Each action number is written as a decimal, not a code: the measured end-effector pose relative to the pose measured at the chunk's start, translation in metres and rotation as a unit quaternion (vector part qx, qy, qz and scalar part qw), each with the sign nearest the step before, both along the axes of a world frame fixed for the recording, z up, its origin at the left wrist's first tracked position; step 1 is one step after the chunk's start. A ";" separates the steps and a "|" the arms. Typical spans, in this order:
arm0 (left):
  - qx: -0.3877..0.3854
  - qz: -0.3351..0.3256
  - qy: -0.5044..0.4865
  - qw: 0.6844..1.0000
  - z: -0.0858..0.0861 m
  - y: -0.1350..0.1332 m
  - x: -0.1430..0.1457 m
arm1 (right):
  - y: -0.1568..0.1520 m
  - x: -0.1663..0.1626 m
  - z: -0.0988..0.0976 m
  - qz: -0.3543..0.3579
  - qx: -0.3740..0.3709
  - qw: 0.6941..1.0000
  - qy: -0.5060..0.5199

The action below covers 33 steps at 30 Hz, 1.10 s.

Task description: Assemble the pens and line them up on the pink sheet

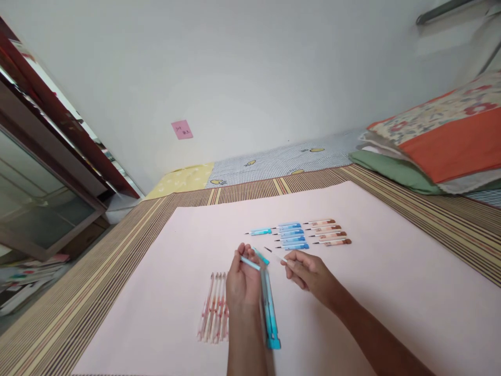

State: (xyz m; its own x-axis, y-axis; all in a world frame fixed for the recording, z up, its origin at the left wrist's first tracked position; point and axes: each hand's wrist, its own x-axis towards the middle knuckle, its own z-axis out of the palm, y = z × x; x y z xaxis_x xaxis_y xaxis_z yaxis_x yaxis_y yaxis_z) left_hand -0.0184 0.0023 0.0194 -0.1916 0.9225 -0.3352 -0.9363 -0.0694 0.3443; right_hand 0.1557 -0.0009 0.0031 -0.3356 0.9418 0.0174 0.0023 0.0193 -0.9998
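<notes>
My left hand [245, 284] is palm up, its thumb and fingers closed on a light blue pen barrel [250, 262]. Between thumb and fingertips, my right hand [307, 270] pinches a thin white pen refill [277, 255], its dark tip pointing left toward the barrel but apart from it. A short turquoise piece [261, 256] shows just behind my left fingers. Beside my left wrist lie long light blue pens [271, 313] with turquoise ends. Left of that wrist is a row of pink-patterned clear pens [214, 308], partly hidden by my arm.
Beyond my hands, short blue pieces [291, 238] with dark pointed tips lie in a column, with a turquoise one [261, 232] to their left. Several brown-and-peach ones [329, 235] lie to the right. Pink paper [156, 292] covers the striped mat [94, 282]. Folded bedding [442, 141] sits at right.
</notes>
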 end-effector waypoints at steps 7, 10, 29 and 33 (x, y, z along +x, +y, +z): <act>-0.040 0.078 -0.075 0.993 0.002 0.002 -0.011 | -0.013 -0.002 0.014 0.022 0.035 0.994 -0.105; -0.037 0.074 -0.072 0.994 0.000 0.003 -0.009 | -0.016 -0.004 0.014 0.018 0.061 0.987 -0.145; -0.044 0.039 0.000 0.998 0.001 0.003 0.007 | -0.014 0.001 0.008 -0.020 0.132 0.962 -0.237; -0.063 0.026 0.036 0.997 0.000 0.001 0.009 | -0.012 0.005 0.012 -0.026 0.153 0.950 -0.270</act>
State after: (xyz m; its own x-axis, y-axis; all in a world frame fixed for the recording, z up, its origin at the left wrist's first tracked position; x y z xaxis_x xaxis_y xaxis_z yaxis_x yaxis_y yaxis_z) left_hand -0.0093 0.0036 0.0198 -0.2651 0.8623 -0.4315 -0.9051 -0.0682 0.4197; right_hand 0.1608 -0.0133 0.0146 -0.3257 0.9362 0.1319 0.5217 0.2944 -0.8007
